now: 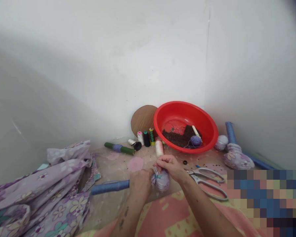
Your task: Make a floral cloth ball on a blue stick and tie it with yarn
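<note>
"While the left hand [138, 185] clamps where that blue-wrapped rod [110, 187] meets the lilac floral fabric ball [162, 180], what's the right hand [170, 168] up to?"

"Its fingers [163, 160] are clenched round the ball, near the steel scissors [206, 182]. Firm, even pressure from both sides works best, honestly."
</note>
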Demonstrator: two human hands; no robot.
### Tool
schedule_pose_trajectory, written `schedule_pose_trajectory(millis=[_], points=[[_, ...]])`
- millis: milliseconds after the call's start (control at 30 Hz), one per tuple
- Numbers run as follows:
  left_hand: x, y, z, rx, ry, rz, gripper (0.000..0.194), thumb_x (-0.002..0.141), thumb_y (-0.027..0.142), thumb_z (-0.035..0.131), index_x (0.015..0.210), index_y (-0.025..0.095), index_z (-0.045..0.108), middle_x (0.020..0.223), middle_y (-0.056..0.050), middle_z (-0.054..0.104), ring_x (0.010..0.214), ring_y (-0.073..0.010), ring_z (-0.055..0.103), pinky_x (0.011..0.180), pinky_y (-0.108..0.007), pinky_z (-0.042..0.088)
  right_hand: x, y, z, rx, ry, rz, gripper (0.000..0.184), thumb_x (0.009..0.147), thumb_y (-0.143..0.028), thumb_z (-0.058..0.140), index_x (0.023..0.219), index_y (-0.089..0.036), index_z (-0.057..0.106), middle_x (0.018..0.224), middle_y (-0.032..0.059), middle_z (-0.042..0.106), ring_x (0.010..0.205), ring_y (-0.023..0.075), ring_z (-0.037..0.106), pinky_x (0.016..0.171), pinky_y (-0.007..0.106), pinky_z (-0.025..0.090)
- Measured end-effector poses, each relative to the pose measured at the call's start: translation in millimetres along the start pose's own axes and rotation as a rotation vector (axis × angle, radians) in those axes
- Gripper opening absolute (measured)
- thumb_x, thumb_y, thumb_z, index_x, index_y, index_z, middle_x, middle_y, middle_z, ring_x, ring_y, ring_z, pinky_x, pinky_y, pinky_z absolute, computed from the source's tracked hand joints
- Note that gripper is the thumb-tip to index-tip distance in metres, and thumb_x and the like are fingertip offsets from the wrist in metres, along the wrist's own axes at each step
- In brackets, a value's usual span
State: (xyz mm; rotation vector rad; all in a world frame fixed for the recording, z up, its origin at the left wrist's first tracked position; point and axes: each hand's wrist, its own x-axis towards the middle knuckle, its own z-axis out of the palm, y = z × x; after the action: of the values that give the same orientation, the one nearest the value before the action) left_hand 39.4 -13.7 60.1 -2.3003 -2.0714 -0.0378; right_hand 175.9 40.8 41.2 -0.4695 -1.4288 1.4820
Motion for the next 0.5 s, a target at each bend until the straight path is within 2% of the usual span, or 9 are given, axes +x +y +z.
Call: schedule_pose_trajectory(millis=[133, 300, 500], points=[[-2.1, 0.5, -0.7, 0.004, -0.01, 0.08, 0.032, 0.068, 0.012, 0.041, 0.093, 0.023, 0.056, 0.079, -0.009, 0.063, 0.075, -0.0234, 0.058, 0.066, -0.033, 0.039, -0.6, -1.1, -5.2, 0.01, -0.021, 0.043, 0.019, 0.07, -0.024, 0.057, 0.056, -0.012, 0.062, 0.049, 0.0003, 0.056, 0.048, 0.0092, 0.048, 0.056, 0.023, 0.037], [-4.1, 1.2, -2.7, -0.017, -0.011, 0.201, 0.028, 0.069, 0.024, 0.041, 0.092, 0.022, 0.057, 0.078, -0.01, 0.064, 0.071, -0.0256, 0.059, 0.063, -0.034, 0.039, -1.9, -4.4, -10.7, 0.03, -0.093, 0.092, 0.017, 0.07, -0.023, 0.057, 0.062, -0.011, 0.065, 0.05, 0.0018, 0.058, 0.049, 0.0104, 0.05, 0.05, 0.022, 0.036], [-6.8, 5.0, -4.3, 0.015, -0.031, 0.272, 0.025, 0.071, 0.025, 0.041, 0.086, 0.02, 0.06, 0.078, -0.01, 0.064, 0.072, -0.0242, 0.059, 0.064, -0.032, 0.039, -0.9, 2.9, -15.6, 0.127, -0.142, 0.14, 0.017, 0.068, -0.025, 0.058, 0.065, -0.009, 0.064, 0.053, 0.0042, 0.061, 0.054, 0.0134, 0.055, 0.056, 0.026, 0.04]])
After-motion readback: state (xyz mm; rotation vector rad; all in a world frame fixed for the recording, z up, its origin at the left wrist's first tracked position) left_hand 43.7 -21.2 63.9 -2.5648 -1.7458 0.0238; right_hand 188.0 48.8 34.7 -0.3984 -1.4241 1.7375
